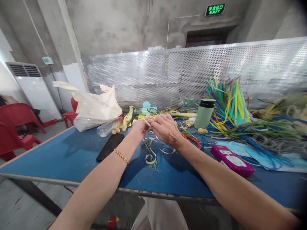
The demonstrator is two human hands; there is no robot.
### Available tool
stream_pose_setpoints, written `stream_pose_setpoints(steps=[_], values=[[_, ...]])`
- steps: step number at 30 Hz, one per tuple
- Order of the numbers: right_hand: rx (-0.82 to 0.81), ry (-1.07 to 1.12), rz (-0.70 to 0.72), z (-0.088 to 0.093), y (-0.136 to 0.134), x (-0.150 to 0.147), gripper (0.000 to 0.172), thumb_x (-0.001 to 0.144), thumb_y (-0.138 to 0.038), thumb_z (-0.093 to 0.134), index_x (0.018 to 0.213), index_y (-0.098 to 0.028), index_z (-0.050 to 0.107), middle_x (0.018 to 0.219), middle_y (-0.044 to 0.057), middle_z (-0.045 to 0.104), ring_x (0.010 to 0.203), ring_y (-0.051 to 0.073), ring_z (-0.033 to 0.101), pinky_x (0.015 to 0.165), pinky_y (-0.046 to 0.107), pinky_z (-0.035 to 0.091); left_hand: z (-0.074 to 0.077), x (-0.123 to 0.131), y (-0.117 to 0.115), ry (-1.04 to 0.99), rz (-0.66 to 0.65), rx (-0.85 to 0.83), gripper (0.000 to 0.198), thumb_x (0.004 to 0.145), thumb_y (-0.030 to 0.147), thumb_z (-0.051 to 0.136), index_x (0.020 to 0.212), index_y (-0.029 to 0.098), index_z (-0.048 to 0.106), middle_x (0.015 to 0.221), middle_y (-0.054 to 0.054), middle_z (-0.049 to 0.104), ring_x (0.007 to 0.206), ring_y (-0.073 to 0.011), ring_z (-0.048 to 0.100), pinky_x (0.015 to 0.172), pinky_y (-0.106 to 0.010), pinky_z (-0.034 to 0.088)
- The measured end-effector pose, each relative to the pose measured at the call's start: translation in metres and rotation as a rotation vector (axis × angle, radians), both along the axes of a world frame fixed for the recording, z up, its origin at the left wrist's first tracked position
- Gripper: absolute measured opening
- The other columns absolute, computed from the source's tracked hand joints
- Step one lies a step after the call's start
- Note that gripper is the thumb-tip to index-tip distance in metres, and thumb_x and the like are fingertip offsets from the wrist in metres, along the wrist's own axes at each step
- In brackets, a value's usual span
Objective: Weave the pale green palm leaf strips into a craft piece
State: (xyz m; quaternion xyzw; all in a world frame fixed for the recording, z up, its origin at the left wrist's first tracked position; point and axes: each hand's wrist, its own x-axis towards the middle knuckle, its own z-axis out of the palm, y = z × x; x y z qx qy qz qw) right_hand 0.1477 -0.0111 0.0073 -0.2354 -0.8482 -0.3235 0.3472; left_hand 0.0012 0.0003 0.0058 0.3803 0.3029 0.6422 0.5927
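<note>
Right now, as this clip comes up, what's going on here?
A person's left hand and right hand meet over a blue table, fingers working at a thin pale strip; each hand's exact grip is hard to tell. A curled strip lies on the tabletop nearer the person. A dark phone lies to the left, and a green cup stands upright to the right.

Blue across the desk [59,156]. Pale cream on the strip [146,123] at the fingers [158,120], pale green on the loose curl [150,163]. Gold on the beaded bracelet [121,156]. Black over the phone [110,147], off-white over the bag [96,107]. Soft green on the tumbler [203,117], black at its lid [207,102]. Magenta with white on the socket block [232,160]. Yellow, turquoise, red and purple mixed through the strand bundle [231,103]. Silver with dotted perforations across the panel [144,72].
</note>
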Motion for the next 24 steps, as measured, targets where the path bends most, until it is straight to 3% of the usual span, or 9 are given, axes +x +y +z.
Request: stream_pose_setpoints(steps=[7, 13, 18, 24], values=[[-0.394, 0.503, 0.282, -0.002, 0.007, -0.004, 0.008, 0.081, -0.022, 0.056, 0.074, -0.02, 0.053, 0.078, 0.003, 0.056, 0.071, 0.015, 0.051, 0.065, 0.029, 0.04, -0.001, 0.001, -0.003, 0.111, 0.031, 0.08, 0.013, 0.05, 0.005, 0.071, 0.062, 0.011, 0.07, 0.064, -0.003, 0.064, 0.056, -0.0087, 0.05, 0.054, -0.024, 0.033], [-0.71, 0.665, 0.372, -0.005, 0.007, -0.009, 0.01, 0.074, -0.023, 0.059, 0.074, -0.021, 0.05, 0.067, -0.002, 0.055, 0.057, 0.011, 0.048, 0.056, 0.025, 0.039, -0.001, 0.003, -0.005, 0.139, 0.048, 0.099, 0.011, 0.049, 0.005, 0.071, 0.057, 0.012, 0.068, 0.061, -0.002, 0.062, 0.055, -0.0084, 0.049, 0.056, -0.025, 0.034], [-0.749, 0.695, 0.314, -0.008, 0.01, -0.009, 0.008, 0.076, -0.024, 0.059, 0.081, -0.019, 0.062, 0.067, 0.0, 0.06, 0.057, 0.012, 0.05, 0.056, 0.026, 0.039, -0.001, 0.002, -0.003, 0.13, 0.032, 0.097, 0.014, 0.049, 0.005, 0.071, 0.061, 0.012, 0.071, 0.063, -0.003, 0.064, 0.056, -0.0088, 0.049, 0.055, -0.026, 0.032], [-0.61, 0.75, 0.246, -0.002, 0.021, 0.002, 0.014, 0.08, -0.03, 0.064, 0.078, -0.019, 0.072, 0.082, 0.006, 0.068, 0.076, 0.019, 0.06, 0.072, 0.031, 0.046, 0.0, 0.001, -0.004, 0.182, 0.029, 0.074, 0.015, 0.052, 0.006, 0.072, 0.067, 0.011, 0.072, 0.066, -0.005, 0.065, 0.058, -0.0116, 0.056, 0.056, -0.026, 0.034]])
